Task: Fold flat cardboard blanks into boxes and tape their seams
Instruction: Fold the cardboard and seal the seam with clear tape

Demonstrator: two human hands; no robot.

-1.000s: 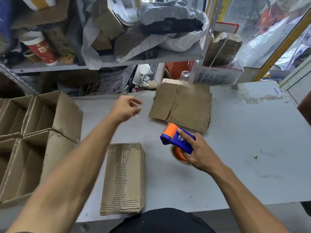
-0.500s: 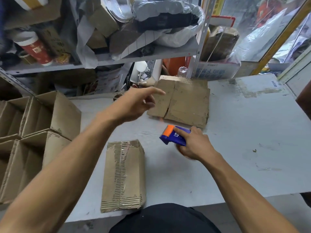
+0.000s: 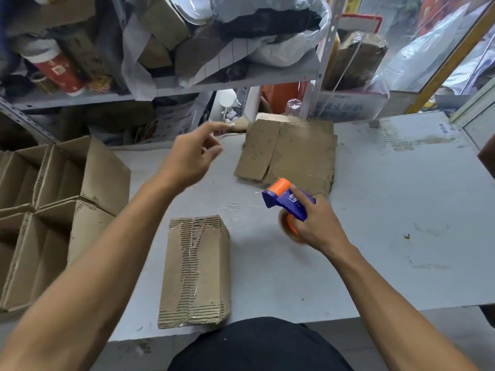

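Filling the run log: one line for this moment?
left hand open, over table | right hand grips tape dispenser | taped box near edge

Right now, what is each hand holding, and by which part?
The right hand grips the tape dispenser by its blue handle. The left hand holds nothing, fingers loosely spread above the table.

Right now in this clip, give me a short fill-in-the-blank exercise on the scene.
1. The right hand grips a blue and orange ____.
2. The left hand holds ____.
3. The taped brown cardboard box lies on the grey ____.
4. The stack of flat brown cardboard blanks lies ____ the box.

Missing: tape dispenser; nothing; table; beyond
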